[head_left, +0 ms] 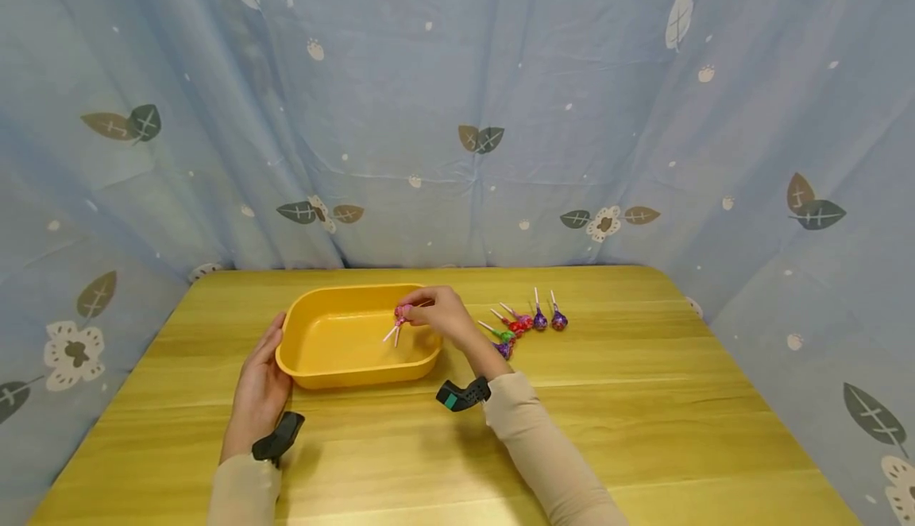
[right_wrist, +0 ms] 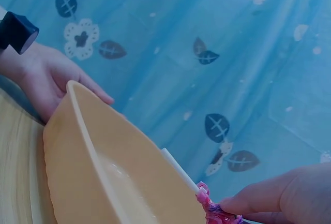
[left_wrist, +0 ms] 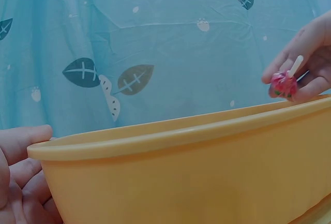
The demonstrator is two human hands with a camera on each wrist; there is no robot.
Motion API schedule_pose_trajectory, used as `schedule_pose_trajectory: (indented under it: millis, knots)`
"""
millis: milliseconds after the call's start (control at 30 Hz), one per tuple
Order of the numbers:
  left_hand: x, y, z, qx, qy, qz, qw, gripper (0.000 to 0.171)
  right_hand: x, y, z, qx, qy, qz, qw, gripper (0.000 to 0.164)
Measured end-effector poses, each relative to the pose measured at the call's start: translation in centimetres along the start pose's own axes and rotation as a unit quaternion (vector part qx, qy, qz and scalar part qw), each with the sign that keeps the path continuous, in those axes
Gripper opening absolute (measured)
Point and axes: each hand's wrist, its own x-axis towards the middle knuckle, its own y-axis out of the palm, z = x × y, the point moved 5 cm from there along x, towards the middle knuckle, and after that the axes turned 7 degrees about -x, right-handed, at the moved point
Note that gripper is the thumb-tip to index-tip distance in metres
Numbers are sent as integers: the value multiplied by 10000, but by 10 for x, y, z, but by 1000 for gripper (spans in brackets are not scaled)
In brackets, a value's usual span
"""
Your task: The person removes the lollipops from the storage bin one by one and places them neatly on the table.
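A yellow plastic basin stands on the table. My left hand rests against its left end, with fingers lying along the outer wall. In the left wrist view a fingertip of that hand lies at the rim of the basin. Above the basin's right part, my right hand pinches pink-wrapped lollipops by their heads. Two white sticks point down toward the basin floor. The right wrist view shows a pink wrapper at the fingertips of the right hand.
To the right of the basin several lollipops lie on the wooden table. Among them are a green one, a red one and two purple ones, one of them farthest right. A blue patterned curtain hangs behind the table.
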Motion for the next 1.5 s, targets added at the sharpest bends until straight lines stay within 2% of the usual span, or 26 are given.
schedule_pose_trajectory:
  millis: [233, 433, 633, 967, 1233, 1500]
  knots:
    - [2, 6, 1, -42, 22, 100, 9999, 54, -9, -16, -2, -14, 222, -159, 9996, 25]
    - [-1, 2, 1, -179, 2, 88, 9998, 50, -18, -20, -2, 49, 183, -110, 9998, 25]
    - [-1, 0, 0, -206, 2, 7, 9998, 57, -20, -23, -12, 155, 172, -238, 9994, 23]
    - [-1, 0, 0, -214, 1, 30, 9998, 40, -31, -34, -13, 418, 185, -439, 9980, 26]
    - [1, -1, -1, -249, 13, -74, 9997, 49, -40, -42, -19, 835, 218, -611, 9944, 27]
    - [1, -2, -1, -355, 14, -100, 9993, 53, -47, -51, -33, 894, 207, -631, 9938, 27]
